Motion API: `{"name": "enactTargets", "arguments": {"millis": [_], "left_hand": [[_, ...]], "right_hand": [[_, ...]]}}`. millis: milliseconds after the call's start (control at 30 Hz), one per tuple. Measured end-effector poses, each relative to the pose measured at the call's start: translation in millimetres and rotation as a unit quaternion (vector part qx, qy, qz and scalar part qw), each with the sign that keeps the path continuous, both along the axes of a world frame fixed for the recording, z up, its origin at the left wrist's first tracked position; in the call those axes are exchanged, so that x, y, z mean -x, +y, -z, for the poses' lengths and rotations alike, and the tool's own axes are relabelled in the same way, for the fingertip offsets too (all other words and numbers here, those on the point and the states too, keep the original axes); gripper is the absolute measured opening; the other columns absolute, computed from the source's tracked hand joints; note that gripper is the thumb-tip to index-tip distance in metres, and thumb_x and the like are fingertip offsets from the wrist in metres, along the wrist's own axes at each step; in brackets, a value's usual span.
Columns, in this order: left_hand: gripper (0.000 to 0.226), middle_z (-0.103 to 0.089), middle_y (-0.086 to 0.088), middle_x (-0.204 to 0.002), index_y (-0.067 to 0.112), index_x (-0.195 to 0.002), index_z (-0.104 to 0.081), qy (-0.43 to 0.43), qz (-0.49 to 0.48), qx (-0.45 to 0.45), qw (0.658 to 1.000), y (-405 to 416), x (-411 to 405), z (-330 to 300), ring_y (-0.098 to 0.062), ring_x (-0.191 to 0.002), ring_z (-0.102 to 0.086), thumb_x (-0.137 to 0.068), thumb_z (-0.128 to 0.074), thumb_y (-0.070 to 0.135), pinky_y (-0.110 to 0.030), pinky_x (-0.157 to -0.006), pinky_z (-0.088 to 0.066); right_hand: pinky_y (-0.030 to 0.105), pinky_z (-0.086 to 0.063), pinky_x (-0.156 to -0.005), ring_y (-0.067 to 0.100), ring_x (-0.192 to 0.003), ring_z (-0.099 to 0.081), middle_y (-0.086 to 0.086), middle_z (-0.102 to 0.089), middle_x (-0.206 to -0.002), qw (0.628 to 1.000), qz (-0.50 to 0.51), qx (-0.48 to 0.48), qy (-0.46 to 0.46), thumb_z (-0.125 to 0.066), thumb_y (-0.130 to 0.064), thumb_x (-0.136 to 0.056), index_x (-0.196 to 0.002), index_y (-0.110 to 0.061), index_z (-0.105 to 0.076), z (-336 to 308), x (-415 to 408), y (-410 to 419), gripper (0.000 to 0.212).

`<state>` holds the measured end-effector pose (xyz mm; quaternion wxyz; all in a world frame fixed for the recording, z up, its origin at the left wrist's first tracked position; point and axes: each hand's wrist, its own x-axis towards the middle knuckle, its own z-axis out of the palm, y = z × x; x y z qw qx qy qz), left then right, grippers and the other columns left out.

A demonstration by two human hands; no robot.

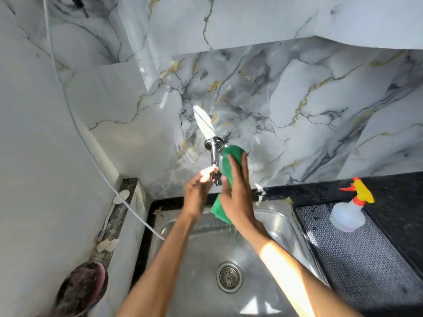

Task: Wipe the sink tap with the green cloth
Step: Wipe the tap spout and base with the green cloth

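Right hand presses the green cloth flat, fingers together, against the chrome sink tap; left hand pinches the spout. Wall-mounted, the tap runs lengthwise out from the marble wall over the steel sink. A spray bottle stands well right on the desk.

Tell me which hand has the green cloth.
The right hand presses the green cloth flat against the tap; the left hand touches it bare.

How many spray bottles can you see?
1. The clear plastic spray bottle with the red and yellow trigger stands on the patterned mat, right of the steel sink. None seems hidden.
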<state>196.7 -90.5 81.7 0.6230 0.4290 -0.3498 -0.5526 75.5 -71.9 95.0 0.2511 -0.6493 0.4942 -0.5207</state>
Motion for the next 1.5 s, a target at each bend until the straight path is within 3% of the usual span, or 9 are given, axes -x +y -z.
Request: {"name": "enactTargets", "arguments": {"millis": [67,200,433,767,867,967,1133,1300,1500], "left_hand": [[0.036,-0.076,-0.011,-0.115,0.013,-0.110,-0.078,0.131,0.037,-0.004,0.991,19,24,0,-0.020,-0.102,-0.076,-0.104,-0.042,0.013,-0.030,-0.084,-0.062],[0.049,-0.070,-0.001,-0.130,0.021,-0.118,-0.078,0.304,-0.026,0.035,0.952,32,47,-15,-0.021,-0.127,-0.061,-0.094,-0.045,0.048,-0.049,-0.117,-0.041],[0.047,-0.059,-0.004,-0.073,0.016,-0.079,-0.064,0.329,-0.094,-0.059,0.938,3,-19,-16,-0.022,-0.067,-0.061,-0.108,-0.030,0.032,-0.033,-0.074,-0.059],[0.056,-0.077,-0.002,-0.098,0.017,-0.110,-0.076,0.093,-0.137,-0.055,0.985,-85,6,-41,-0.010,-0.082,-0.076,-0.098,-0.046,0.063,-0.023,-0.071,-0.061],[0.075,-0.035,-0.011,-0.166,0.018,-0.161,-0.031,-0.164,-0.095,-0.059,0.980,-102,34,-34,-0.024,-0.152,-0.037,-0.099,-0.041,0.060,-0.043,-0.125,-0.034],[0.064,0.011,-0.008,-0.174,0.029,-0.165,-0.001,-0.525,-0.112,-0.036,0.843,-117,38,-16,-0.025,-0.161,0.011,-0.111,-0.030,0.045,-0.040,-0.131,-0.002],[0.072,-0.004,-0.022,-0.172,0.022,-0.165,0.001,-0.747,-0.148,-0.099,0.641,-130,60,-3,-0.039,-0.160,-0.001,-0.108,-0.033,0.049,-0.048,-0.131,-0.011],[0.059,-0.014,-0.024,-0.170,0.016,-0.164,-0.013,-0.793,-0.165,-0.138,0.570,-138,74,6,-0.040,-0.158,-0.016,-0.108,-0.029,0.016,-0.047,-0.128,-0.018],[0.059,-0.070,-0.016,-0.128,0.021,-0.140,-0.062,-0.821,-0.202,-0.140,0.516,-123,80,6,-0.025,-0.086,-0.069,-0.082,-0.070,0.013,-0.033,-0.074,-0.055]], "right_hand": [[0.039,-0.010,-0.134,0.022,-0.164,0.003,0.003,0.005,-0.177,0.993,-0.086,-0.066,0.047,-0.053,-0.028,-0.109,-0.166,-0.026,-0.021,-29,-13,0,0.065],[0.053,0.004,-0.133,0.026,-0.164,0.007,0.000,0.000,-0.177,0.964,-0.099,-0.070,0.239,-0.022,-0.066,-0.106,-0.166,-0.031,-0.014,-33,-28,8,0.071],[0.061,0.000,-0.132,0.032,-0.163,0.012,0.009,0.007,-0.176,0.939,0.045,0.086,0.331,-0.028,-0.047,-0.109,-0.168,-0.024,-0.013,30,23,-72,0.064],[0.061,0.005,-0.128,0.023,-0.157,0.029,0.000,0.022,-0.170,0.869,0.119,0.244,0.414,-0.044,-0.042,-0.109,-0.165,-0.027,0.001,62,41,-233,0.073],[0.052,0.017,-0.128,0.019,-0.159,0.028,-0.007,0.027,-0.172,0.849,0.162,0.304,0.400,-0.043,-0.046,-0.106,-0.165,-0.030,-0.004,75,40,-253,0.072],[0.054,0.011,-0.130,0.023,-0.162,0.019,-0.002,0.018,-0.175,0.839,0.179,0.369,0.357,-0.038,-0.050,-0.104,-0.165,-0.028,-0.007,84,35,-269,0.072],[0.057,-0.001,-0.130,0.028,-0.164,0.005,0.004,0.003,-0.177,0.827,0.175,0.444,0.298,-0.027,-0.049,-0.105,-0.166,-0.022,-0.022,94,29,-285,0.066],[0.057,0.001,-0.131,0.027,-0.164,0.006,0.003,0.004,-0.176,0.809,0.216,0.450,0.310,-0.049,-0.048,-0.098,-0.156,-0.026,-0.037,96,30,-286,0.063],[0.055,0.003,-0.132,0.025,-0.164,0.005,0.001,0.002,-0.176,0.810,0.223,0.440,0.316,-0.033,-0.046,-0.105,-0.154,-0.027,-0.041,96,29,-283,0.053]]}}
